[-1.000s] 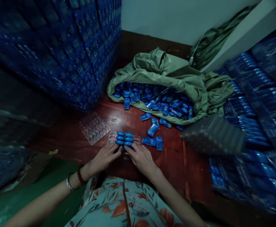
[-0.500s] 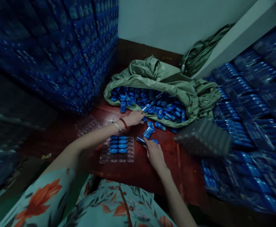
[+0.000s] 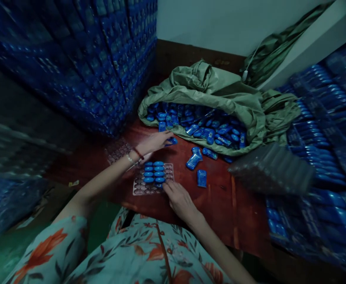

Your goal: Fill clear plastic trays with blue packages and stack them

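My left hand [image 3: 155, 142] is closed on a small shiny blue packet [image 3: 171, 141], just in front of a green sack. My right hand [image 3: 179, 200] reaches over the right side of a clear plastic tray [image 3: 140, 189] with moulded hollows. Its fingers pinch another blue packet, which shows only partly below the filled rows. Several rounded blue packets [image 3: 154, 169] lie in two columns in the tray. Loose blue packets [image 3: 201, 178] lie on the red tabletop [image 3: 217, 197] to the right of the tray.
The open green sack [image 3: 220, 92] spills blue packets along the back of the table. A stack of clear trays [image 3: 272, 169] stands at the right. Tall stacks of wrapped blue packs [image 3: 101, 71] rise at left, with more packs [image 3: 323, 138] at right. Another clear tray [image 3: 116, 150] lies behind my left wrist.
My right hand has moved left from the loose packets to the tray with a blue packet. My left hand has drawn back left from the sack's mouth, holding a packet. The view has shifted slightly.
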Demonstrator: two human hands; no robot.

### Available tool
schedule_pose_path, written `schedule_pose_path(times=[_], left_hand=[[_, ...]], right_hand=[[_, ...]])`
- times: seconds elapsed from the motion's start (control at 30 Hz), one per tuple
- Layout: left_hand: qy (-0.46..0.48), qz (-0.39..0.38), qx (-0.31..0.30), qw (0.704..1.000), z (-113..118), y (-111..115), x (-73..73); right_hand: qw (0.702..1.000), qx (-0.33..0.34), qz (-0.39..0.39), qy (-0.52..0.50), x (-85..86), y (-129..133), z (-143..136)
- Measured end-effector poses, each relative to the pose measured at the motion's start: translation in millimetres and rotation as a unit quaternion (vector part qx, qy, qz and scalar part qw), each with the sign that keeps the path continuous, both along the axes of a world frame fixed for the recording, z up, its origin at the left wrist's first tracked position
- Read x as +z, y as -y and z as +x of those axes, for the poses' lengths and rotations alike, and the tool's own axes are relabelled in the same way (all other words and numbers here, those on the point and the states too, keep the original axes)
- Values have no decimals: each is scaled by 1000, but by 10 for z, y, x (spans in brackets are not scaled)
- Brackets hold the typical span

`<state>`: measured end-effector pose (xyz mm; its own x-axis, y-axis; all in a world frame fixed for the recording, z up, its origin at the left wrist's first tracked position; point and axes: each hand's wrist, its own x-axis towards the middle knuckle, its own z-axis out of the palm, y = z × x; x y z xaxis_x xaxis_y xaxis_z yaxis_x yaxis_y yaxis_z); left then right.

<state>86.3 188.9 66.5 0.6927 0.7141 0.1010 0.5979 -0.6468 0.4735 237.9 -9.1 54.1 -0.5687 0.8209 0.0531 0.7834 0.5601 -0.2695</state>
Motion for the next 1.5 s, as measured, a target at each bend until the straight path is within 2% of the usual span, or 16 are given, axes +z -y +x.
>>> schedule_pose_path(times=[0.1, 0.2, 0.27, 0.37, 0.47, 0.53, 0.6, 0.67, 0.77, 0.87, 1.0, 1.13, 1.33, 1.43, 1.5], left_hand=[[178, -22, 110, 978, -462, 358, 125], [281, -59, 242, 927, -853, 837, 160], [325, -79, 316, 888, -1001, 1193, 114], [354, -107, 371, 852, -1019, 1703, -57], [351, -88, 381, 851, -868, 2067, -307], [333, -46, 382, 861, -759, 2186, -471], [304, -5, 348, 887, -696, 2217, -597], [273, 16, 271, 923, -692, 2195, -668], [211, 39, 156, 964, -755, 2131, -688], [145, 63, 84, 984, -831, 2073, -666], [105, 55, 24, 993, -872, 1991, -638], [63, 15, 18, 998, -856, 1867, -588], [3, 115, -69, 991, -859, 1670, -449], [-49, 154, -60, 985, -863, 1631, -439], [-67, 171, -51, 982, -854, 1618, -478]], right_hand=[[999, 21, 7, 48, 70, 10, -70], [996, 37, 3, 79, 220, 10, -145], [995, 51, -13, 83, 308, -50, -175], [992, 75, -84, 60, 353, -205, -145], [988, 66, -137, 40, 303, -299, -69], [989, 50, -136, 38, 262, -279, -45], [991, 40, -122, 43, 246, -218, -61], [991, 37, -112, 57, 262, -161, -108], [990, 37, -105, 85, 311, -143, -185], [989, 42, -99, 99, 338, -192, -214], [988, 59, -98, 99, 327, -266, -162], [990, 70, -104, 70, 273, -290, -88], [994, 38, -91, 56, 96, -256, -35], [998, 28, -58, 16, -64, -240, 18], [997, 4, -35, -66, -170, -247, 81]])
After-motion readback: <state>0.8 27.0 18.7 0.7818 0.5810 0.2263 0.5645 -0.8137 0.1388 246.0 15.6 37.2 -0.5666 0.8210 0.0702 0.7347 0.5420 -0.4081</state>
